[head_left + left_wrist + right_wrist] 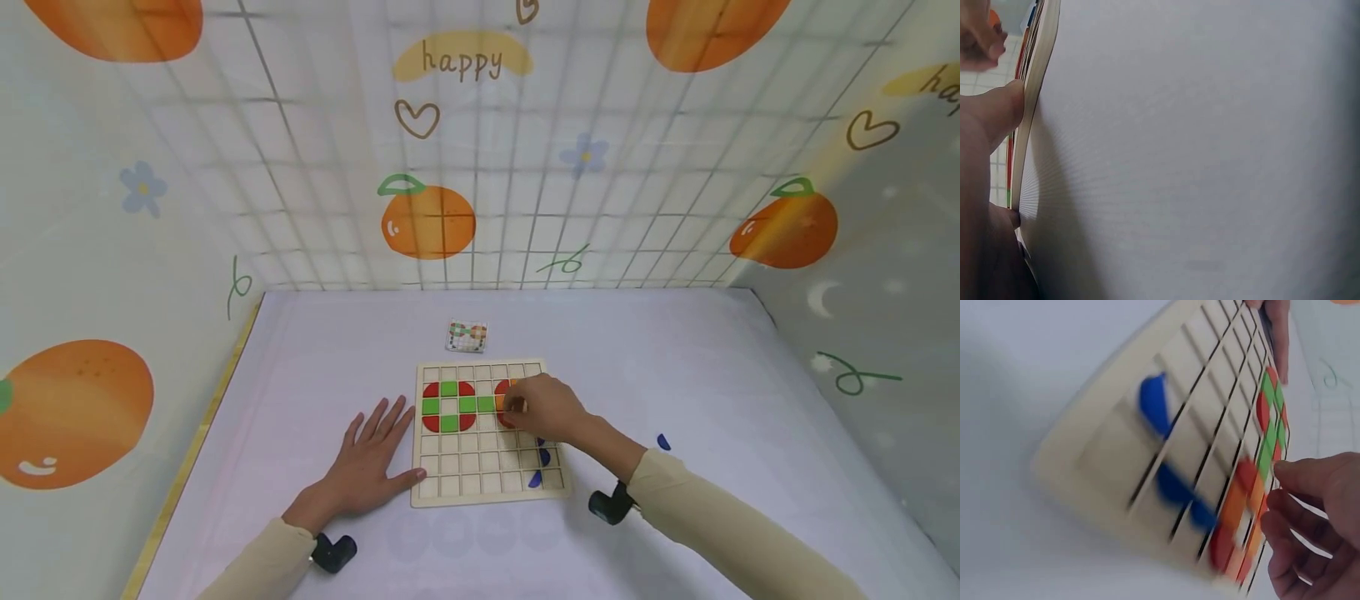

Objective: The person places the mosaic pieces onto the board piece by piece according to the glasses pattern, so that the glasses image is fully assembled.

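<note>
A wooden grid board (480, 492) lies on the table with red, green and orange tiles in its squares. Green tiles (486, 404) and red rounded tiles (430, 424) make a ring at the upper left. My left hand (367, 467) lies flat with fingers spread, its thumb touching the board's left edge. Over the orange tiles (1234, 503) at the upper right is my right hand (546, 407), fingers curled and thumb near the index finger. Whether a tile is between its fingertips is hidden. Several blue rounded tiles (1155, 405) rest loosely on the board's lower right.
Behind the board lies a small pattern card (467, 336). One more blue rounded tile (663, 442) sits on the white tabletop (720, 375), right of the board. A curtain (330, 167) printed with oranges hangs around the back and sides.
</note>
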Demonstrator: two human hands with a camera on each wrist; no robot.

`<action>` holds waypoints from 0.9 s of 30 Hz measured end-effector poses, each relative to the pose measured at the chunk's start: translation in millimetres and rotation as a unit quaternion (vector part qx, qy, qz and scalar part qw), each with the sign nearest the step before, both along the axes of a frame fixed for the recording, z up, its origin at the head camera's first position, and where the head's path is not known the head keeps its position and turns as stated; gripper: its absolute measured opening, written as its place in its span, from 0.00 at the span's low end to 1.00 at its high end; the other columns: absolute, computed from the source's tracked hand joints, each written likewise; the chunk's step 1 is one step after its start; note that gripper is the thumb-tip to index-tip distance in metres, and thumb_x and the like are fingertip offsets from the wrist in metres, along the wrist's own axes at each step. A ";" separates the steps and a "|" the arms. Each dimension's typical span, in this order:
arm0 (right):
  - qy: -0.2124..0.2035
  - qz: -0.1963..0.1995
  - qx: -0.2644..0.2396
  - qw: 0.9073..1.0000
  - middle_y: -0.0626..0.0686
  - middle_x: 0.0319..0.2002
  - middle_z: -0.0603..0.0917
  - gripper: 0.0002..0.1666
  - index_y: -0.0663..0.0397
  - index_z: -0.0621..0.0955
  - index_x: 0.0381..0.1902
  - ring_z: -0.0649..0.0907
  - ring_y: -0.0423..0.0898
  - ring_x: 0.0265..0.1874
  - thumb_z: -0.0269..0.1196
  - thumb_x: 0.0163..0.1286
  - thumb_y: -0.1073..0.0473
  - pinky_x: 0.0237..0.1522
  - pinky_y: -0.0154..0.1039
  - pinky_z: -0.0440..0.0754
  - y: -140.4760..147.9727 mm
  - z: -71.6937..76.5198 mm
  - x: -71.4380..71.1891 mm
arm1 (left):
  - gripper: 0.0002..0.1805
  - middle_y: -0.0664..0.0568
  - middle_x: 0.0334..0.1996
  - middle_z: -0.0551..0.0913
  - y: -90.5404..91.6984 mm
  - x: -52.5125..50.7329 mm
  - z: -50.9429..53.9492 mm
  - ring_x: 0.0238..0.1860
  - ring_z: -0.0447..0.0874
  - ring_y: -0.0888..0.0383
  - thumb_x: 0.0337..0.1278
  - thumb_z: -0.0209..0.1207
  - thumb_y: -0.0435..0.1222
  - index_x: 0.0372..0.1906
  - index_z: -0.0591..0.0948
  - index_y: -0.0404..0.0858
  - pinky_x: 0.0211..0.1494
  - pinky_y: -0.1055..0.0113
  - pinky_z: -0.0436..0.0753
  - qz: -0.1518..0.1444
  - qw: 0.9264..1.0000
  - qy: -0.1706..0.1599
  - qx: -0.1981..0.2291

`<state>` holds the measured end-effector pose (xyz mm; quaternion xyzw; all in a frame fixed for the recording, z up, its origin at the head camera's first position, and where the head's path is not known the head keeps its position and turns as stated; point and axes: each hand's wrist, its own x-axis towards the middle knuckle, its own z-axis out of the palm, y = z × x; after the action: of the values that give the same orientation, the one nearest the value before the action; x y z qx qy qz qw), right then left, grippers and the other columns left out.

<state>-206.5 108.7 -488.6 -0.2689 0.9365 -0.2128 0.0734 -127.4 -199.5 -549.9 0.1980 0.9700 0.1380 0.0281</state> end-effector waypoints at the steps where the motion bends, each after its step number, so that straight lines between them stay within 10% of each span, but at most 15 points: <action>1: 0.000 -0.014 0.003 1.000 0.38 0.26 0.81 0.02 0.46 0.87 0.32 0.77 0.37 0.26 0.72 0.60 0.58 0.27 0.33 0.77 8.7 0.1 1.3 | 0.53 0.46 0.78 0.46 0.2 0.0 0.5 0.77 0.38 0.43 0.57 0.54 0.68 0.78 0.53 0.41 0.73 0.39 0.41 0.000 1.000 0.000 -0.001; 19: -0.012 -0.244 0.113 0.963 0.63 0.39 0.82 0.19 0.64 0.84 0.46 0.80 0.53 0.29 0.70 0.59 0.58 0.20 0.45 0.78 162.5 -4.2 53.0 | 0.53 0.48 0.79 0.44 0.7 0.0 -0.8 0.77 0.36 0.45 0.57 0.52 0.69 0.79 0.51 0.43 0.73 0.39 0.41 -0.001 1.000 -0.008 -0.001; 27: -0.018 -0.236 0.047 0.970 0.55 0.27 0.82 0.07 0.69 0.82 0.34 0.78 0.47 0.24 0.69 0.57 0.70 0.25 0.43 0.79 181.4 -11.1 56.5 | 0.54 0.48 0.79 0.44 0.5 -0.7 -0.5 0.77 0.36 0.44 0.57 0.52 0.69 0.79 0.52 0.42 0.73 0.39 0.41 0.001 1.000 -0.005 -0.001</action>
<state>-150.1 290.1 -499.6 -0.0323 0.9809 -0.1850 0.0508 -128.1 -199.0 -550.5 0.1958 0.9703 0.1380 0.0333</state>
